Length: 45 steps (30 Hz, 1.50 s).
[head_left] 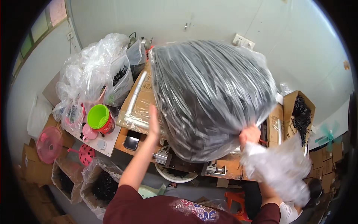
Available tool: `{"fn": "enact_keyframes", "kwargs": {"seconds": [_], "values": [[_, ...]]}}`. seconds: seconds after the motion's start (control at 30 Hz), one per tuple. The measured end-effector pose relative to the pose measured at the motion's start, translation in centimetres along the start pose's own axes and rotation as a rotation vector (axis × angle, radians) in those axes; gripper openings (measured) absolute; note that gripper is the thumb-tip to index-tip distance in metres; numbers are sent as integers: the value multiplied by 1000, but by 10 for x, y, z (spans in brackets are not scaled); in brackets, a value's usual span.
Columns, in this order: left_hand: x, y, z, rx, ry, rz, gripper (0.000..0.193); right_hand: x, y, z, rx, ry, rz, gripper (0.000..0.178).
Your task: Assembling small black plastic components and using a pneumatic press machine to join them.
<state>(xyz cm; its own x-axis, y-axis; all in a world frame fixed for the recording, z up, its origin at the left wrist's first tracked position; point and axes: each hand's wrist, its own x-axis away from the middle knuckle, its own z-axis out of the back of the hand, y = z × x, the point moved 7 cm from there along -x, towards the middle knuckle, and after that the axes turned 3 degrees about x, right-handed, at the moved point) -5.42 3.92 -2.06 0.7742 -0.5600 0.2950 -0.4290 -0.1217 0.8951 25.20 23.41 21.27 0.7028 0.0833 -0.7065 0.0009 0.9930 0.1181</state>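
Observation:
A big clear plastic bag (pixel 212 93), packed with long dark strips or tubes I cannot identify for sure, fills the middle of the bench. My right hand (pixel 250 135) is closed round the gathered neck at its lower right corner. Loose, crumpled plastic (pixel 281 168) from the bag's mouth spills below that fist, blurred. Beside the bag's left side my left hand (pixel 154 121) is held upright, seen edge-on, with fingers stretched and nothing in it. Whether it touches the plastic I cannot tell. Under the bag's near edge sits a metal bench fixture (pixel 186 164), partly hidden.
Left of the bag lies a taped cardboard sheet (pixel 143 95). A green-rimmed bucket (pixel 99 117), a phone (pixel 131 142) and clear bags (pixel 93 67) stand farther left. An open carton (pixel 298 115) of black pieces is at right. Lined boxes (pixel 102 183) and an orange stool (pixel 236 205) are below.

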Motion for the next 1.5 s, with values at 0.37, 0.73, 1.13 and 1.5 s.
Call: {"fn": "enact_keyframes", "kwargs": {"seconds": [0.37, 0.73, 1.13, 1.5], "values": [[-168, 92, -44, 100, -154, -233, 50, -54, -17, -135, 333, 208, 183, 27], [-4, 351, 142, -1131, 1008, -1309, 44, -176, -8, -270, 284, -86, 431, 13], [-99, 305, 314, -986, 1104, -202, 144, -182, 0, -307, 286, -65, 421, 13], [-56, 437, 281, -17, 931, -944, 19, -177, -3, -316, 256, -74, 355, 14]]}}
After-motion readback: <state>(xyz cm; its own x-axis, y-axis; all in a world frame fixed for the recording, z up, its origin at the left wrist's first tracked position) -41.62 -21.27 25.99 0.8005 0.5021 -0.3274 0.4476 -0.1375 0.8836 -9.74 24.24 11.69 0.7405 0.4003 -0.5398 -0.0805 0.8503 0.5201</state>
